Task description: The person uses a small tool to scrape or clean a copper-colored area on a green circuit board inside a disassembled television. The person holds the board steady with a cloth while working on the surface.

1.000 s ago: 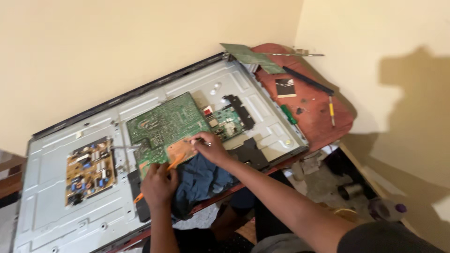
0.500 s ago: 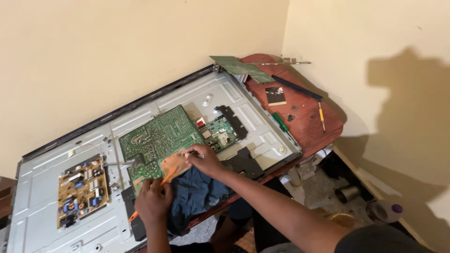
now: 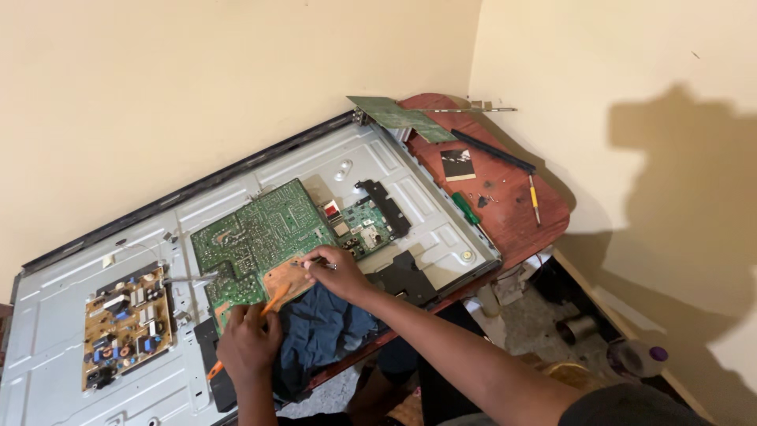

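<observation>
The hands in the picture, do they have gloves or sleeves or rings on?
No gloves. The left hand and the right hand are both bare, and both forearms are bare too, with no long sleeves, watch or bracelet showing. A bit of dark short sleeve shows at the right shoulder. Rings are too small to tell.

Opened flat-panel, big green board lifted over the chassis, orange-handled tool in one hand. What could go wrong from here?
1. The left hand holds the orange-handled tool at the edge of the large green board; a slip could gouge it.
2. The right hand presses on that board where it overhangs the blue cloth; it may flex or slide.
3. Small screws lie loose on the red table, near its edge, and could roll off.
</observation>
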